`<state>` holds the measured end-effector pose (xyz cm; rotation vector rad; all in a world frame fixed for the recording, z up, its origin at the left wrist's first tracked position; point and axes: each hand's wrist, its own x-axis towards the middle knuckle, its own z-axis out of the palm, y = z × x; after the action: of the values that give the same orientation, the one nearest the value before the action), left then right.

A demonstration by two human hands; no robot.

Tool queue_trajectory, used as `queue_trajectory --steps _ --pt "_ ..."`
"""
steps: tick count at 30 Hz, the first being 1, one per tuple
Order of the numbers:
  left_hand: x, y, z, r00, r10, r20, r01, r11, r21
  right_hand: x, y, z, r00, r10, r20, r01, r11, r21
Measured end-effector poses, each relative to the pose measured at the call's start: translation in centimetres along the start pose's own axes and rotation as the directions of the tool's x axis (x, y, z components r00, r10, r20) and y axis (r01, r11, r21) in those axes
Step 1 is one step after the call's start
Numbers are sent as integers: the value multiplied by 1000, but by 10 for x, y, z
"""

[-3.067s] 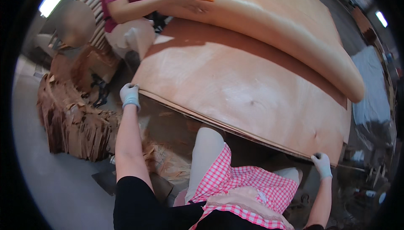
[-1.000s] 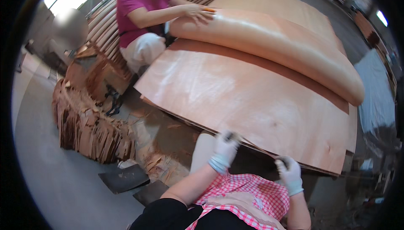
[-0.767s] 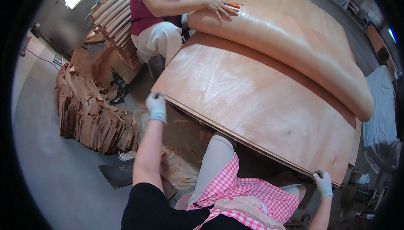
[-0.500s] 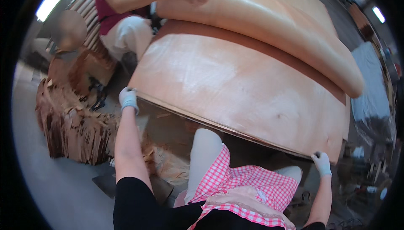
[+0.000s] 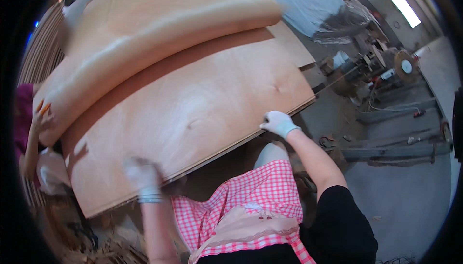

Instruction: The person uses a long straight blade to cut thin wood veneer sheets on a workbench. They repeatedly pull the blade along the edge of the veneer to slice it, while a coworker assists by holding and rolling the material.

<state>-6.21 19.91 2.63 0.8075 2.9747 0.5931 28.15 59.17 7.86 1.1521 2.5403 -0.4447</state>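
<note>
A broad, pale wood veneer sheet (image 5: 202, 104) lies flat on a stack of similar sheets, its front edge running just before my knees. My right hand (image 5: 279, 123), in a white glove, is closed on that edge right of the middle. Smeared by motion, my left hand (image 5: 142, 174) is over the sheet near the front edge at left; its fingers cannot be made out. Along the far side, the veneer bends back in a thick rolled fold (image 5: 164, 42).
At far left a co-worker's hand (image 5: 44, 118) is by the fold with something orange. A plastic-covered stack (image 5: 304, 3) stands at the back right. Machinery with a round disc (image 5: 405, 65) and metal rails (image 5: 386, 153) is on the right. Torn veneer scraps (image 5: 103, 252) lie lower left.
My view has swung to the right. My left hand has left the sheet's left corner and moved inward along the edge. My right hand now grips further in from the right corner.
</note>
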Motion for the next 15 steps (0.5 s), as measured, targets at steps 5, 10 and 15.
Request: queue_trajectory --steps 5,10,15 --pt "-53 237 61 867 468 168 -452 883 -125 -6 -5 -5 1000 -16 23 14 998 60" --pt "-50 247 84 869 422 260 -401 907 -129 1 60 -18 998 -63 -6 63 982 181" --pt "-51 239 86 865 416 282 -411 908 -78 9 219 -64 986 131 -104 -123 989 86"
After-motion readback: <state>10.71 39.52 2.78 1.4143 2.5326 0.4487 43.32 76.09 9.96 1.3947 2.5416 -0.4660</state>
